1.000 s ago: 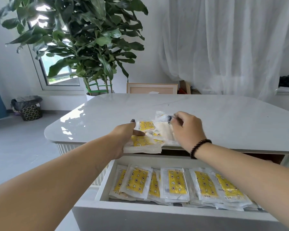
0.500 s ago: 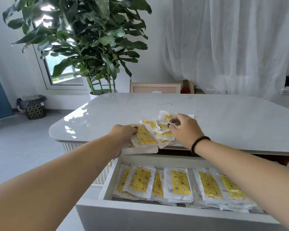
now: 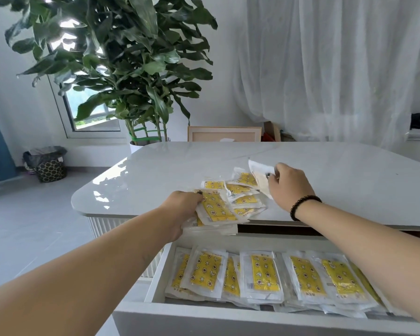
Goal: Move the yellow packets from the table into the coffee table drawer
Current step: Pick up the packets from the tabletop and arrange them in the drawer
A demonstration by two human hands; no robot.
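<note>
1. We find the left hand (image 3: 180, 212) at the near edge of the table (image 3: 349, 178), its fingers closed on a stack of packets (image 3: 216, 215) with the thumb pressed on top. The stack overhangs the edge above the open drawer (image 3: 252, 318), which we judge suits a short drop into it.

2. The right hand (image 3: 290, 187) is farther back on the table, fingers pinched together on a single packet (image 3: 258, 177) lifted at a tilt with its pale side toward us. We judge it is being gathered toward the stack.

3. Between the two hands a loose heap of packets (image 3: 240, 194) lies on the tabletop, overlapping and facing several ways. These are not yet moved.

4. The drawer holds rows of packets (image 3: 264, 275) laid yellow face up, overlapping across its width. We judge the task is well along, with the tabletop heap remaining.

5. Risk noted: the packets look like slick, thin plastic, and the overhanging stack is held from one side only. A loose grip could spill some past the drawer front to the floor (image 3: 34, 214).
</note>
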